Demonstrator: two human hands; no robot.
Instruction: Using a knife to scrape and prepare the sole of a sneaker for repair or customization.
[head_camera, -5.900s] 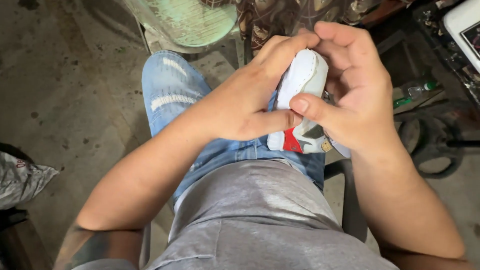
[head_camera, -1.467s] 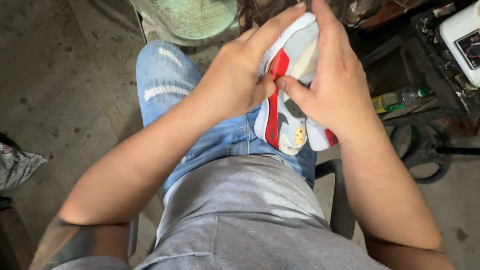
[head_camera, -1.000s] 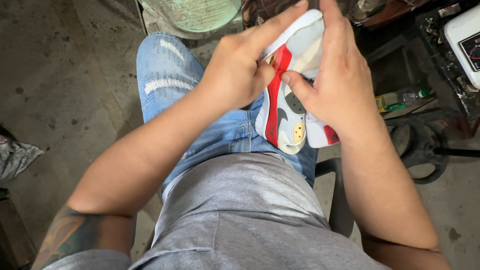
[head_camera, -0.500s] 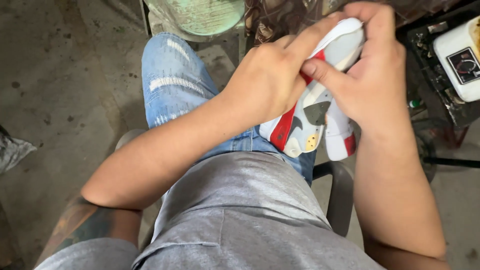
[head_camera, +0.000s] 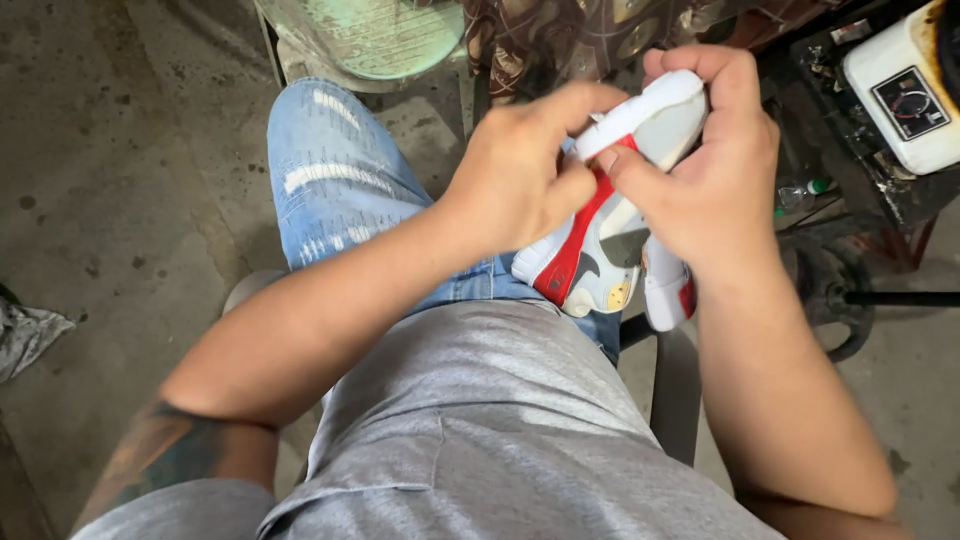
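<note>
Fingers of my left hand (head_camera: 520, 175) and right hand (head_camera: 705, 175) both clamp the white-and-red sneaker (head_camera: 600, 250) above my lap, seemingly mid-way through working its upper, so any next move likely needs steady pinching pressure.

The shoe (head_camera: 600, 250) looks like smooth, faintly glossy leather or synthetic in white, red and grey. At nine o'clock from it, faded blue denim jeans (head_camera: 340, 190), frayed in patches. At six o'clock, a matt grey knit shirt (head_camera: 480, 420). The floor (head_camera: 120, 180) is rough, stained concrete.
</note>
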